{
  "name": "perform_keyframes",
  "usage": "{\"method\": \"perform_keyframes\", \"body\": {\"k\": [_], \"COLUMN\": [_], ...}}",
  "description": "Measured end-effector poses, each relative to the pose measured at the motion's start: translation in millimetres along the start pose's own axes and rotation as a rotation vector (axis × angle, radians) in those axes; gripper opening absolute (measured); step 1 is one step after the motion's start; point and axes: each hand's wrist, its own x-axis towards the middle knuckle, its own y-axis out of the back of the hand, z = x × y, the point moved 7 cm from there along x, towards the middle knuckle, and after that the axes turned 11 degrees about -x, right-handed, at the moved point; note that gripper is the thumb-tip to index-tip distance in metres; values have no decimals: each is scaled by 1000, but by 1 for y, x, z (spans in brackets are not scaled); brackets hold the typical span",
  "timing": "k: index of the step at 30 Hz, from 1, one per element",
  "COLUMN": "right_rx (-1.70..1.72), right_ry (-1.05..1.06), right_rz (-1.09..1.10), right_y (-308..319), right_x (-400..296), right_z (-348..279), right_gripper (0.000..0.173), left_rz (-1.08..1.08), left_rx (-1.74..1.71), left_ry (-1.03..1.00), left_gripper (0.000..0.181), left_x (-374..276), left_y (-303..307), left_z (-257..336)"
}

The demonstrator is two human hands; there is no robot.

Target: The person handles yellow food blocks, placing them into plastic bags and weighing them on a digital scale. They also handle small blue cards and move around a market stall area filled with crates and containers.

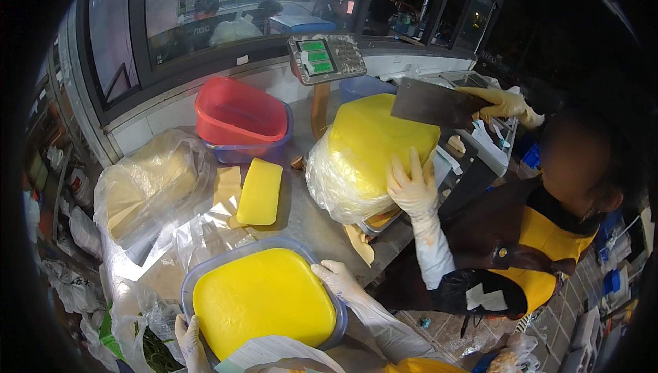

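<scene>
A bluish plastic basin (340, 319) is right in front of me, at the near edge of the metal table. A smooth yellow slab (262, 298) fills it almost to the rim. My left hand (189, 343), in a white glove, grips the basin's near left rim. Across on the far right side, my gloved right hand (336, 281) holds the rim with the thumb on top. White sheet material (280, 352) at my front overlaps the basin's near edge and hides part of it.
At right a co-worker steadies a large yellow block (385, 126), partly plastic-wrapped, and holds a cleaver (432, 106) against it. Behind stands a digital scale display (326, 58). A red basin (239, 111), a small yellow slab (260, 191) and a plastic-bagged pale block (154, 183) sit leftward.
</scene>
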Motion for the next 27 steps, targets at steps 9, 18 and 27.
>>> {"method": "perform_keyframes", "body": {"k": [9,18,27], "right_rx": [21,172,143], "right_ry": [5,-45,-30], "right_rz": [14,-7,2], "right_y": [0,-5,-4], "right_x": [0,0,5], "right_z": [2,8,18], "right_gripper": [27,25,23], "left_rz": [7,-2,-10], "left_rx": [-8,-32,-21], "left_ry": [-6,-12,-13], "left_gripper": [13,14,15], "left_x": [1,1,4], "left_y": [-2,1,5], "left_z": [-2,-3,-8]}}
